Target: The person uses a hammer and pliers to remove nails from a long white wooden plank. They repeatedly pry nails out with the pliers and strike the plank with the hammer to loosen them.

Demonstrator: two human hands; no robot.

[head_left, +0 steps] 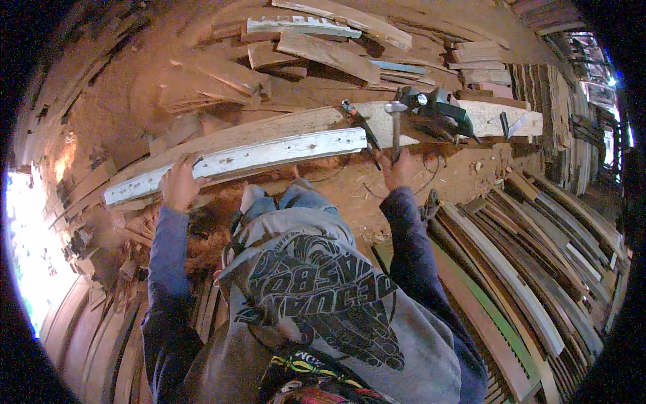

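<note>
A long white-painted board (282,151) with several nail holes or nails lies on a thick bare plank (269,124) that serves as a work surface. My left hand (180,183) is closed round the board toward its left end, fingers over the top. In my right hand (396,168) is a hammer (396,128), gripped by the handle with its metal head up, just past the board's right end. Left of the hammer, a pair of pincers or similar orange-and-dark hand tool (361,128) rests on the plank, close to my right hand.
A dark green corded power tool (441,111) sits on the plank, with a small try square (515,125) farther right. Scrap boards (330,57) lie beyond on the sawdust-covered ground. Stacked long boards (518,269) fill the right side; more planks (87,323) lie at lower left.
</note>
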